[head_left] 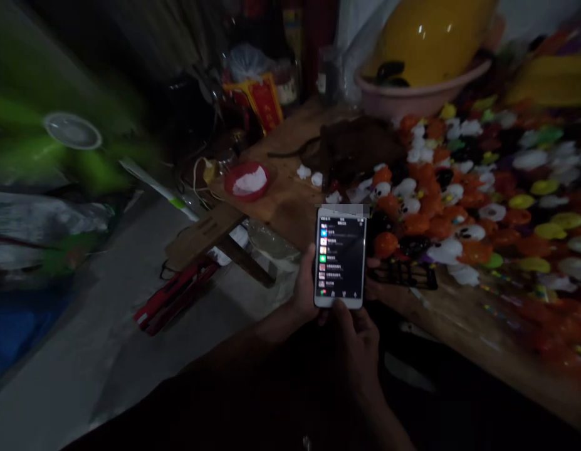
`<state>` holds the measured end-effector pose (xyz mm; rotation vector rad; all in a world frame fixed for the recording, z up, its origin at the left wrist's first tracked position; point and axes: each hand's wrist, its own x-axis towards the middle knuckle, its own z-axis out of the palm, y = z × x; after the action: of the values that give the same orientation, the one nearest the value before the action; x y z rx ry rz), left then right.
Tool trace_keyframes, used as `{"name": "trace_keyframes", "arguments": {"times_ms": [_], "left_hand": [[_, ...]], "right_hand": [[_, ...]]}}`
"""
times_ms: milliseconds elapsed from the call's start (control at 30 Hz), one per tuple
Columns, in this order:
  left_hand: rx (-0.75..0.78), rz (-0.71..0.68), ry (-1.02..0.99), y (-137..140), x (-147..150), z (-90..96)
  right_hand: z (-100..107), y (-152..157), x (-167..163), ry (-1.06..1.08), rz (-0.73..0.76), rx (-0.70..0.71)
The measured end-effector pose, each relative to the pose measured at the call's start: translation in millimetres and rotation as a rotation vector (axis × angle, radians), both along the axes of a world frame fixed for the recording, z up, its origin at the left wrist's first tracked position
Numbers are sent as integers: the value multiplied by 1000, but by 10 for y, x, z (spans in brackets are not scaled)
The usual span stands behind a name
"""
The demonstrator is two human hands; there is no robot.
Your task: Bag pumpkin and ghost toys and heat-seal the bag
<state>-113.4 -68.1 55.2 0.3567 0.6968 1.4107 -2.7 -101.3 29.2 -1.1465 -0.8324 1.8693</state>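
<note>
A white smartphone (pixel 340 257) with a lit dark screen showing a list of rows is held upright near the middle of the view. My left hand (pixel 305 291) is closed around its left side, with some fingers hidden behind it. At the bottom edge, my right hand (pixel 358 329) has its thumb on the phone's lower front, and its other fingers are curled at the lower right corner. Just beyond the phone lies the wooden table (pixel 290 216), with many small orange, white and black figures (pixel 426 207) heaped on its right side.
A red bowl of white stuff (pixel 247 181) stands at the table's left edge. Behind are a dark bag (pixel 356 147) and a pink basin (pixel 412 94) holding a yellow rounded object (pixel 431 44). A wooden stool (pixel 205 232), a red case (pixel 175 297) and a green fan (pixel 74 131) are leftward.
</note>
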Motion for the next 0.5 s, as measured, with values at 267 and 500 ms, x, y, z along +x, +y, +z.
{"name": "trace_keyframes", "arguments": {"times_ms": [267,500], "left_hand": [[109,-15,-32,30,-34,-78],[111,107,-116,101,-369,-64]], "right_hand": [[-95,40,11,-15,47,-83],[-205,-19,-55,-7,283,-24]]}}
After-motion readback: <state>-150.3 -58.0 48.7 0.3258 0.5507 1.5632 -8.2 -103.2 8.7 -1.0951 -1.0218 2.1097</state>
